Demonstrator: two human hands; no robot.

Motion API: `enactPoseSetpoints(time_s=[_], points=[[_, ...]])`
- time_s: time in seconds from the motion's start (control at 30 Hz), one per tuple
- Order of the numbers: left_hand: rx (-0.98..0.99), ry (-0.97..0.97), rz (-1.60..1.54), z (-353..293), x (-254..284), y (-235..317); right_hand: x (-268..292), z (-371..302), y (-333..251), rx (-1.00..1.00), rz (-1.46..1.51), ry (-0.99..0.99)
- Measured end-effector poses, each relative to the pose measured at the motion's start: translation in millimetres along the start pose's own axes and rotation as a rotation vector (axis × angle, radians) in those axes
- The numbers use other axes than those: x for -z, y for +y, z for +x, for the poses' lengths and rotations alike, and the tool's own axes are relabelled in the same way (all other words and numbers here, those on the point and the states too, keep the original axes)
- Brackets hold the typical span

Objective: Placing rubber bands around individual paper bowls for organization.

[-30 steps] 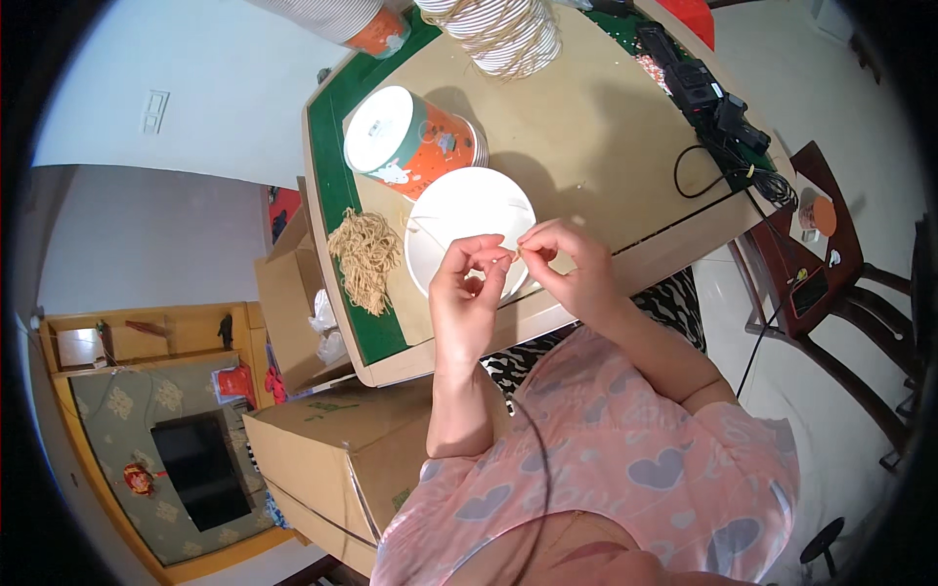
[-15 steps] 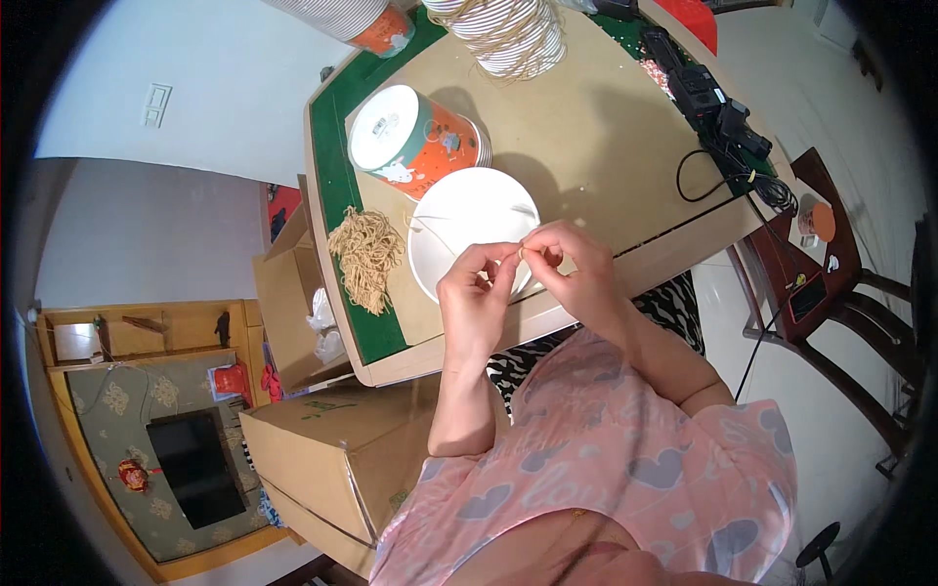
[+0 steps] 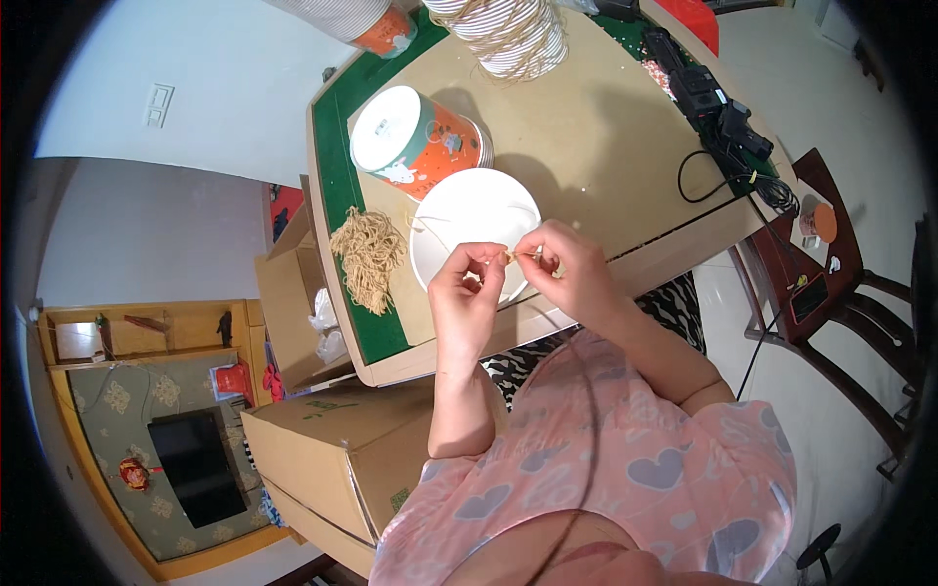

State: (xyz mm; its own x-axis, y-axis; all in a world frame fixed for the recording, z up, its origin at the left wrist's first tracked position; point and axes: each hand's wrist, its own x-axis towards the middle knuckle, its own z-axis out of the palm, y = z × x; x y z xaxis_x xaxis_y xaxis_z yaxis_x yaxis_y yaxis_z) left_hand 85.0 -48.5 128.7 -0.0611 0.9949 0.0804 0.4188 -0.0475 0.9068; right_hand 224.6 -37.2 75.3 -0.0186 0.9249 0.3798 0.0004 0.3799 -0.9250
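Observation:
Both hands are pinched close together over the near rim of a round white paper tub [image 3: 474,200]. My left hand [image 3: 464,308] grips a thin tan string [image 3: 433,232] between thumb and forefinger; its loose end trails to the left across the tub. My right hand [image 3: 578,273] pinches a short bit of the same string a little to the right. The exact shape of the string between the fingertips is too small to make out. Left of the tub lies a tangled heap of tan string [image 3: 367,262].
Behind the tub, an orange and green paper bucket stack [image 3: 440,146] lies tilted. A white stack wound with string [image 3: 513,44] stands farther back. Black power adapters and cable [image 3: 713,107] line the table's right edge. A large cardboard box [image 3: 332,439] stands at the near left.
My fingertips have drawn slightly apart, with a bit of string showing between them. My left hand has shifted a little left. A dark, blurred cord now hangs more visibly in front of my clothing.

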Motion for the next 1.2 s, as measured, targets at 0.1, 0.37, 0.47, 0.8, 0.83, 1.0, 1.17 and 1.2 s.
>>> enactPoseSetpoints(time_s=[0.1, 0.37, 0.47, 0.8, 0.83, 1.0, 1.17, 1.2], points=[[0.003, -0.003, -0.021, 0.0, -0.7, 1.6, -2.6, 1.0, -1.1, 0.01, 0.025, 0.023], [-0.001, -0.025, -0.018, 1.3, -0.5, -4.3, 1.2, 3.8, -1.0, 0.064, -0.074, 0.009], [0.001, -0.02, -0.011, 1.4, -1.4, -4.3, 1.3, 4.0, -1.4, 0.064, -0.101, 0.012], [-0.022, 0.009, -0.023, -0.9, 0.5, -4.3, -2.4, 3.2, 7.0, 0.111, -0.103, 0.056], [-0.046, 0.03, -0.032, -1.7, 0.0, -4.6, -2.2, 3.1, 7.5, 0.111, -0.104, 0.056], [-0.063, 0.028, -0.097, -1.4, 0.3, -5.2, -1.9, 4.4, 9.8, 0.129, -0.085, 0.034], [0.017, -0.029, -0.027, 2.1, 6.0, 5.4, 7.9, 10.8, -5.6, -0.011, 0.033, -0.022], [-0.009, -0.03, -0.032, 1.9, 4.0, 8.9, 9.8, 13.4, -8.4, -0.047, 0.068, -0.067]])
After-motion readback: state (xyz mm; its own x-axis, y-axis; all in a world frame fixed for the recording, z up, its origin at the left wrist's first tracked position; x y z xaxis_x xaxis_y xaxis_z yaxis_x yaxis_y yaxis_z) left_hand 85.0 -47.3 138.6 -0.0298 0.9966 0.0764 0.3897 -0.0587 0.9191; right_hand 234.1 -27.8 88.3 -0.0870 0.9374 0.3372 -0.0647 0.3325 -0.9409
